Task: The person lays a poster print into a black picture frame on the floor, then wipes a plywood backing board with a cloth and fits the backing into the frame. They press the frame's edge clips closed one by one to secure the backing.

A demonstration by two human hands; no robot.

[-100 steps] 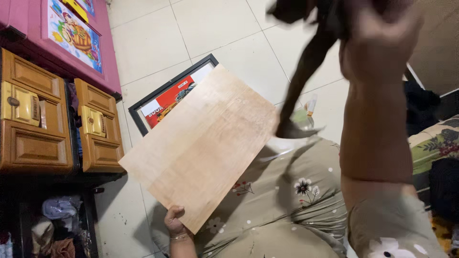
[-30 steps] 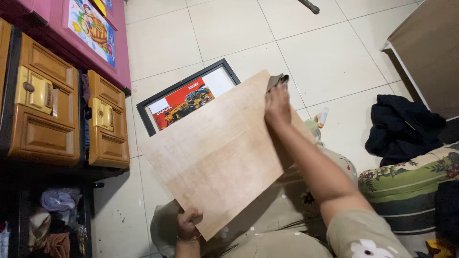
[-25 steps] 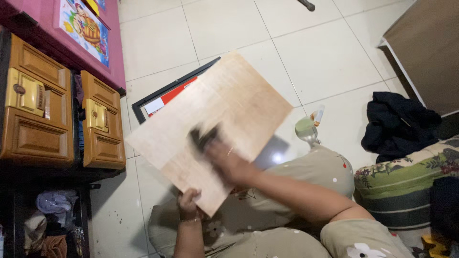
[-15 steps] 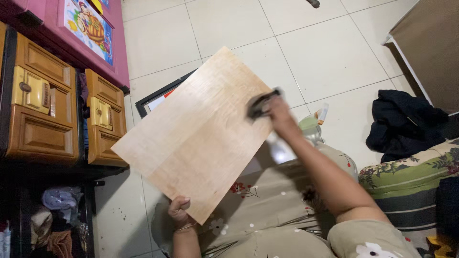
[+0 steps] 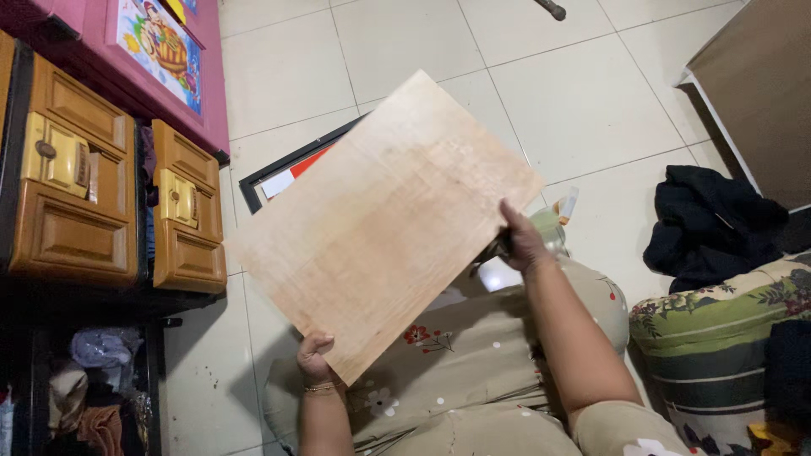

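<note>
A large pale wooden board (image 5: 384,224) is held tilted above my lap. My left hand (image 5: 314,356) grips its near bottom corner from underneath. My right hand (image 5: 522,239) is at the board's right edge, closed on a small dark rag (image 5: 495,251) that is pressed against that edge. Most of the rag is hidden by my fingers and the board. My lap is covered in beige flowered fabric (image 5: 473,363).
A black-framed picture (image 5: 283,176) lies on the tiled floor, partly under the board. Wooden drawers (image 5: 182,215) and a pink cabinet (image 5: 160,59) stand at left. A small bottle (image 5: 563,205), dark clothes (image 5: 710,224), a patterned cushion (image 5: 718,325) and a brown panel (image 5: 760,84) are at right.
My right hand swept the dark rag over the board's face, from the top corner to the middle, then back to the right edge. The board shifted and tilted slightly in my left hand.
</note>
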